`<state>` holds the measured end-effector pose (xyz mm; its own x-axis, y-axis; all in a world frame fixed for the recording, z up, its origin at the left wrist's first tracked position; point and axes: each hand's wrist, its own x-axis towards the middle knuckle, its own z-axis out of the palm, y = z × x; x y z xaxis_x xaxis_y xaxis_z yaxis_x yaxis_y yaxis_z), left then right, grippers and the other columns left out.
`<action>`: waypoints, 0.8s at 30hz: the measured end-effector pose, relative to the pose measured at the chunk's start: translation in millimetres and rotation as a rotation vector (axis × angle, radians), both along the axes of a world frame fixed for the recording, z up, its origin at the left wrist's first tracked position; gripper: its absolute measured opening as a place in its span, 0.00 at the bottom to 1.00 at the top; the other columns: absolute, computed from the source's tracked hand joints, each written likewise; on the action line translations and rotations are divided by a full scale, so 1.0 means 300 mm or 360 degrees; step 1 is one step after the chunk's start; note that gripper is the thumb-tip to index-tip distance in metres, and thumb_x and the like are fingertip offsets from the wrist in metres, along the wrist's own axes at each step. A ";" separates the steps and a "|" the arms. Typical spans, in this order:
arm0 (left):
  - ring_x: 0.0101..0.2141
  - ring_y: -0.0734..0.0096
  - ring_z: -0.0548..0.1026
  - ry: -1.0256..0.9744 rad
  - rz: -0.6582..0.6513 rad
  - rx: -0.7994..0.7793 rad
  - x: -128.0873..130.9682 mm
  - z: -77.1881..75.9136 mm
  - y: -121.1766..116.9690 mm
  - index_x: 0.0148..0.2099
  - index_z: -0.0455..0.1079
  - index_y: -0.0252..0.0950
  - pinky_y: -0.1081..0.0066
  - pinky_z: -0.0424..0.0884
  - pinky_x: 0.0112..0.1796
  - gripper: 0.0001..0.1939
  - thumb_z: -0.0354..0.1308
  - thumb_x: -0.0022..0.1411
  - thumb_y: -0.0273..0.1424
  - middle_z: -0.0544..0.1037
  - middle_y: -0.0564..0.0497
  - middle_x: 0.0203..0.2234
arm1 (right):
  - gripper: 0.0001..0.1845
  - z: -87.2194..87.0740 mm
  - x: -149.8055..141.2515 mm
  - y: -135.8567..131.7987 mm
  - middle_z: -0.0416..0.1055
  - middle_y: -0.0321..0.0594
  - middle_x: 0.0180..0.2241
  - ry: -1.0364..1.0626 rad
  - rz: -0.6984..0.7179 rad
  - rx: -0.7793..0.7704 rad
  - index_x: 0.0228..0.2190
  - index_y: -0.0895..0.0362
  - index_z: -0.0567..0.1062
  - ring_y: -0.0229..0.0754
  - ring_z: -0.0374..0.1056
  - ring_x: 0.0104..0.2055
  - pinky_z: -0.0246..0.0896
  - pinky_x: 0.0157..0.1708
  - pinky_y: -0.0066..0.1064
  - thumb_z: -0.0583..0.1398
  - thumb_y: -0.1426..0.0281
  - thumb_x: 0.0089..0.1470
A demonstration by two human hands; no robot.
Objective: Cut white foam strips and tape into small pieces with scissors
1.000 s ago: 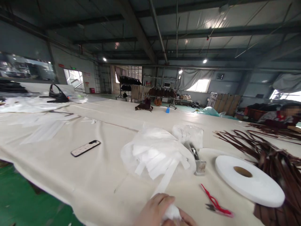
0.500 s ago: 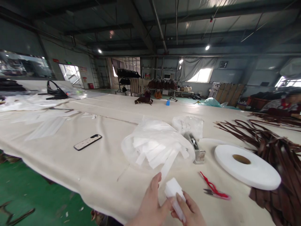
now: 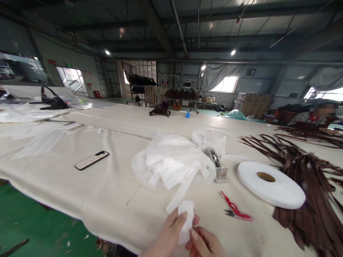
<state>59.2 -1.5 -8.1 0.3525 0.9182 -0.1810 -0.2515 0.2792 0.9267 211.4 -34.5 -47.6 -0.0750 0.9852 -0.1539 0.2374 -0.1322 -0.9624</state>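
A flat white folded strip (image 3: 187, 214) is held near the table's front edge. My left hand (image 3: 171, 228) grips its left side, thumb on top. My right hand (image 3: 202, 241) pinches its lower right edge. Just beyond lies a heap of white strips (image 3: 174, 166) on clear plastic, one long strip reaching toward my left hand. To the right are thread snips (image 3: 235, 210) with a red cord. Behind them sits a large white roll of tape (image 3: 284, 189) with a brown core, beside a grey tape dispenser (image 3: 218, 167).
A phone (image 3: 91, 160) lies left on the cream-covered table (image 3: 112, 194). Dark brown straps (image 3: 302, 185) are piled at the right. More white strips (image 3: 40, 141) and a black bag (image 3: 52, 100) lie far left. A person (image 3: 316, 114) sits at the far right.
My left hand has closed onto the white strip, which now lies flatter and further left. My right hand has shifted to its lower edge. The view has swung slightly right.
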 end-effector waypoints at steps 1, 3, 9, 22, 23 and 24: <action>0.27 0.68 0.74 -0.0045 -0.0017 -0.0065 -0.019 0.008 0.008 0.41 0.69 0.31 0.70 0.68 0.29 0.28 0.58 0.54 0.54 0.77 0.45 0.30 | 0.25 0.010 0.056 0.009 0.74 0.41 0.24 -0.0258 -0.0004 0.0106 0.29 0.55 0.73 0.43 0.69 0.25 0.62 0.26 0.31 0.50 0.48 0.57; 0.23 0.68 0.73 -0.0029 -0.0100 -0.0184 -0.058 0.017 0.023 0.40 0.67 0.32 0.71 0.66 0.24 0.29 0.61 0.50 0.53 0.76 0.47 0.26 | 0.16 0.035 0.190 0.034 0.76 0.43 0.30 -0.0895 -0.0164 0.0341 0.34 0.55 0.74 0.45 0.71 0.31 0.64 0.33 0.34 0.51 0.59 0.59; 0.18 0.76 0.67 0.0191 -0.0325 -0.0276 -0.117 0.041 0.010 0.39 0.65 0.33 0.75 0.59 0.20 0.26 0.62 0.50 0.51 0.74 0.51 0.22 | 0.28 0.020 0.497 0.105 0.74 0.52 0.47 -0.2079 -0.0133 0.0552 0.46 0.60 0.74 0.52 0.68 0.50 0.61 0.48 0.42 0.48 0.85 0.47; 0.22 0.80 0.67 0.0165 -0.0807 0.0050 -0.148 0.093 -0.062 0.43 0.67 0.30 0.79 0.63 0.24 0.26 0.57 0.60 0.51 0.76 0.47 0.28 | 0.22 0.258 0.131 -0.138 0.78 0.44 0.37 -0.0332 -0.0171 0.0148 0.40 0.51 0.78 0.50 0.72 0.40 0.64 0.39 0.31 0.55 0.49 0.56; 0.21 0.81 0.67 0.0192 -0.0816 0.0042 -0.146 0.098 -0.066 0.43 0.68 0.30 0.79 0.63 0.24 0.26 0.56 0.60 0.51 0.75 0.47 0.27 | 0.22 0.266 0.107 -0.153 0.78 0.44 0.36 -0.0287 -0.0116 0.0119 0.37 0.51 0.78 0.50 0.72 0.39 0.64 0.38 0.30 0.55 0.49 0.56; 0.20 0.81 0.66 0.0216 -0.0833 0.0036 -0.145 0.104 -0.071 0.44 0.68 0.29 0.80 0.62 0.23 0.27 0.56 0.61 0.51 0.75 0.48 0.26 | 0.22 0.269 0.089 -0.164 0.78 0.43 0.34 -0.0264 -0.0058 0.0099 0.35 0.52 0.77 0.49 0.71 0.36 0.64 0.37 0.30 0.54 0.49 0.56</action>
